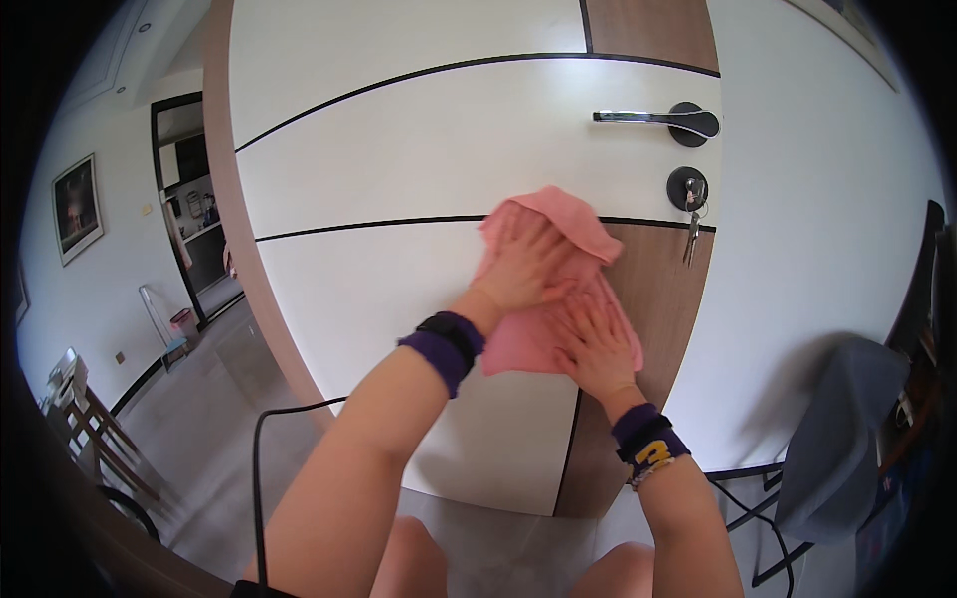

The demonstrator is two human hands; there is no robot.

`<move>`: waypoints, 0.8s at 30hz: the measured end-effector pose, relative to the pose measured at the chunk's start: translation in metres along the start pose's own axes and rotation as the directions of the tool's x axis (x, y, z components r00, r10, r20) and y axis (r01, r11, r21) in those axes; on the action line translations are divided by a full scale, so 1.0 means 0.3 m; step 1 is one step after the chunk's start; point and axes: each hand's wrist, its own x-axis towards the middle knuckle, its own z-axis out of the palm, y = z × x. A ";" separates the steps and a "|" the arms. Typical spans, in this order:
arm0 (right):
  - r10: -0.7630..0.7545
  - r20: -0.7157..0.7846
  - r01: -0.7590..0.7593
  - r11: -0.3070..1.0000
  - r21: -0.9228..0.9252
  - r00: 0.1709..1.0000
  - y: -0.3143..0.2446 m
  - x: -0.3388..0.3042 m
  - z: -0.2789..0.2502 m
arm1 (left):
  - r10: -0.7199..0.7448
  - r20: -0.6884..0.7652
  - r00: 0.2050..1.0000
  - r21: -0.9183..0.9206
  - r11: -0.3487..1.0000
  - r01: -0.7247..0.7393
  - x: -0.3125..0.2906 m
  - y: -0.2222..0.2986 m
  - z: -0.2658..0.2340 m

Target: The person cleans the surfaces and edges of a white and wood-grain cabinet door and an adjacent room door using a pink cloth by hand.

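Both hands are set on one pink cloth (518,337) against the face of a door (349,299); the cloth lies directly beneath them, across the white surface and the brown panel (666,299) at its right. The left hand (523,261) is higher, the right hand (600,349) lower and to its right; they are near but apart, fingers spread, neither seen clamped on anything. The palms face away and the fingers are slightly blurred, so how firmly they press cannot be told. For sound wiping, in this inspector's judgement, the cloth should be spread flat under both palms, its loose upper fold smoothed down, and pressure kept even in overlapping strokes; the black strip (359,229) running behind the cloth would merit a pass along its length. Care is advised above and right of the hands, where a lever handle (648,118) and hanging keys (691,244) could snag the fabric. Materials: the cloth is soft, matt and rumpled, with a rolled top edge and limp corners; the white surface is smooth with a faint sheen; the brown panel shows a wood-like grain. The handle is long and slim, dark with bright trim; the keys look to be metal.
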 end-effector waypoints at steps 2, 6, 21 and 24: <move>0.012 0.003 -0.012 0.999 -0.043 1.000 0.033 -0.050 0.000 | 0.035 -0.028 0.999 -0.042 0.998 -0.036 0.017 0.045 0.036; 0.018 -0.044 -0.022 0.996 -0.082 0.999 0.032 -0.110 0.026 | 0.062 -0.046 0.997 -0.154 0.986 -0.069 0.007 0.093 0.031; -0.023 -0.055 0.028 0.995 0.094 0.998 -0.490 0.176 0.277 | 0.130 0.045 0.991 -0.047 0.991 -0.127 -0.338 -0.379 -0.237; -0.045 -0.033 0.050 0.987 0.153 0.998 -0.604 0.261 0.324 | 0.099 0.010 0.995 0.054 0.994 -0.099 -0.459 -0.499 -0.283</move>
